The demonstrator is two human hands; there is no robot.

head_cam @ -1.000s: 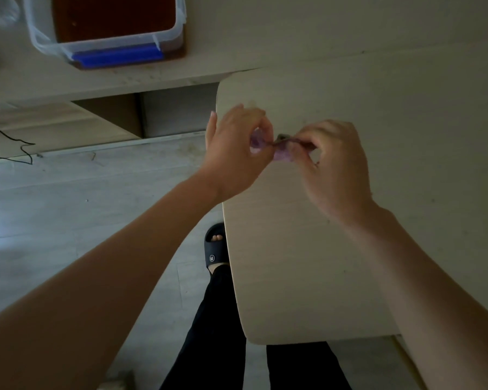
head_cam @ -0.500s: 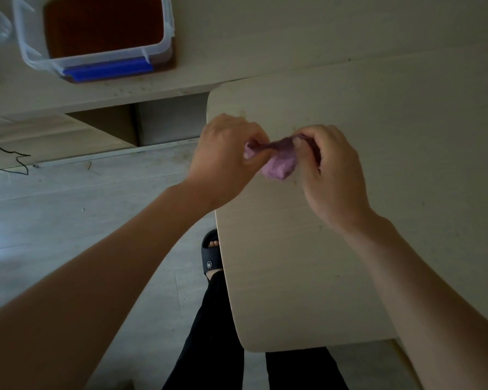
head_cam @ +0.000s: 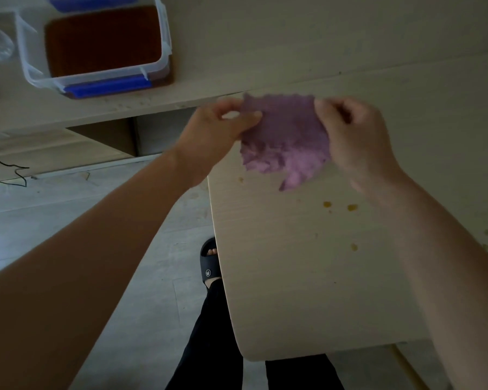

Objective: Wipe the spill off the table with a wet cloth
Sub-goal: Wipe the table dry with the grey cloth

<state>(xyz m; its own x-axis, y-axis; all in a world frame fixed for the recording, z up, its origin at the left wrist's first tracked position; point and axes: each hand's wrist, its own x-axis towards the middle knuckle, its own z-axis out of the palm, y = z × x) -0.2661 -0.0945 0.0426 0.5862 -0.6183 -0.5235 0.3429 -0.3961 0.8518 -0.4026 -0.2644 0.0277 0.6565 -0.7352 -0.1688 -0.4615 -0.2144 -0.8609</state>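
A purple cloth (head_cam: 286,139) hangs spread out above the far left part of the light wooden table (head_cam: 307,291). My left hand (head_cam: 223,125) pinches its upper left corner and my right hand (head_cam: 355,136) pinches its upper right corner. The cloth's lower part is crumpled and hangs close to the tabletop; whether it touches is unclear. Several small yellow spill spots (head_cam: 339,206) lie on the table below and to the right of the cloth, with one more spot (head_cam: 240,180) near the table's left edge.
A clear plastic box with blue clips (head_cam: 96,49) holding something dark brown stands on a higher counter (head_cam: 265,46) at the far left. A black cable (head_cam: 12,170) lies on the floor at left. My leg and black sandal (head_cam: 209,268) are beside the table's left edge.
The cloth was a small bunched wad between both hands; it is now pulled open into a flat sheet as my hands moved apart. The view shifted and yellow spots came into sight.
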